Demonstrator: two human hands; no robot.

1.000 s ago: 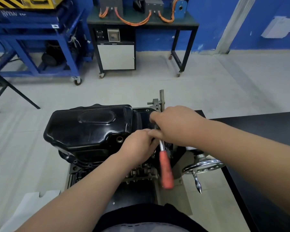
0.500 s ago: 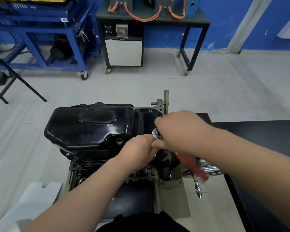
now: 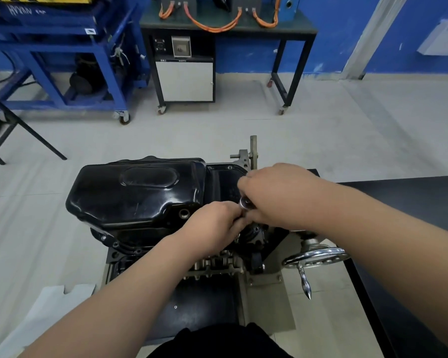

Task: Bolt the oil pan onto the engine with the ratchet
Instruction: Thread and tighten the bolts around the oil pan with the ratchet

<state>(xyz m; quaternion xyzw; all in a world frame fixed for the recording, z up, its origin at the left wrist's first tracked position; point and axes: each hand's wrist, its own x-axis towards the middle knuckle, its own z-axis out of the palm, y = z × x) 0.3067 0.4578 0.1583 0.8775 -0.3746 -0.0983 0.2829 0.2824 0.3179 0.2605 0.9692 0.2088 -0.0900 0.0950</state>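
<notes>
The oil pan [image 3: 140, 192] sits on the engine [image 3: 217, 264]; at its 3 o'clock our right hand [image 3: 277, 195] grips the ratchet [image 3: 245, 202], left hand [image 3: 215, 223] pinches its head; tightening unfinished, we judge.

The right grip [image 3: 277, 196] closes over the ratchet [image 3: 245, 203] — only its chrome head shows, just left of the knuckles. The left grip [image 3: 216, 224] pinches beneath that head — the black oil pan [image 3: 140, 195] lies left of both.
</notes>
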